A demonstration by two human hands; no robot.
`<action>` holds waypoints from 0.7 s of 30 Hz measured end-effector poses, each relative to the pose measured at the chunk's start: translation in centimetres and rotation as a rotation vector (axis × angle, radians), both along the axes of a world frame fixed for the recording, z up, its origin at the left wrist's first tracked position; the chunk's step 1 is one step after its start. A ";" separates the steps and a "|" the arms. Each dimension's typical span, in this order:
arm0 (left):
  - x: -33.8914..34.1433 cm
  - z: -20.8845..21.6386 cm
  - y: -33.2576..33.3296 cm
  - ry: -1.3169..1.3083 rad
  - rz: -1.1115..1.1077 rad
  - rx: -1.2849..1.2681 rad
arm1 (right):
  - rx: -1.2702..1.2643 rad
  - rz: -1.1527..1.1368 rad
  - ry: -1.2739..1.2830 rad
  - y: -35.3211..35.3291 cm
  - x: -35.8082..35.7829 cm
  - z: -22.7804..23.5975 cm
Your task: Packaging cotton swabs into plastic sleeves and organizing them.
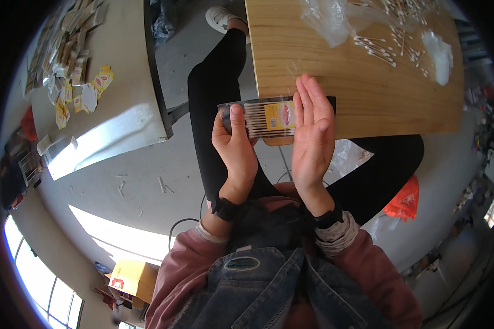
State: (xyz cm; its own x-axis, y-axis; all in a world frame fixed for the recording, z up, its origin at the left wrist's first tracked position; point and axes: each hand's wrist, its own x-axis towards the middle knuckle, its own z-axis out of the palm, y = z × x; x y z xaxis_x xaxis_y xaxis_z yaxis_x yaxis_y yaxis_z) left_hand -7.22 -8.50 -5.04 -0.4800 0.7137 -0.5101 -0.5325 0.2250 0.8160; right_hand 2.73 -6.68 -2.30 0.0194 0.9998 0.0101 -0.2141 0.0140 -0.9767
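"Where's the swab packet [280,116]?"
"At the table's [291,52] near left corner, left end pinched in my left hand [236,148]."
"Your right hand [314,134]?"
"Wide and flat, across the packet's right end."

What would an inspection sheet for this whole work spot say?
Surface: wooden table bearing loose cotton swabs and a clear plastic bag.
Job's things: packet of cotton swabs with a yellow card, held near the table's edge.
Clutter: white scraps on the floor; red plastic bag at right.
Hands: left hand grips the packet, thumb on top; right hand open, fingers outstretched across the packet's right part, contact unclear.
Cables: thin black cord, probably a cable, near the left sleeve.
Surroundings: pale side table with heaped packets; cardboard box, lower left.
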 end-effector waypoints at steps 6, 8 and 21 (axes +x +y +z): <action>0.1 0.1 -0.3 -0.016 0.009 0.037 | -0.015 -0.014 -0.008 0.0 0.2 0.1; 0.4 0.1 -0.3 -0.187 0.092 -0.003 | -0.020 -0.013 -0.010 -0.1 0.2 0.0; 0.3 0.3 -0.2 -0.014 0.020 -0.002 | -0.232 -0.028 -0.513 0.2 2.9 2.2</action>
State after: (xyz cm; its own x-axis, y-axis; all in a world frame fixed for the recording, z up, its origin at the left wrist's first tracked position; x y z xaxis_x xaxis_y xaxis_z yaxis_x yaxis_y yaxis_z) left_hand -6.96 -8.73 -4.72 -0.4867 0.7032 -0.5184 -0.5487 0.2157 0.8077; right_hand 5.63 -6.49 -0.11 0.0969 0.9760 -0.1951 0.2863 -0.2151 -0.9337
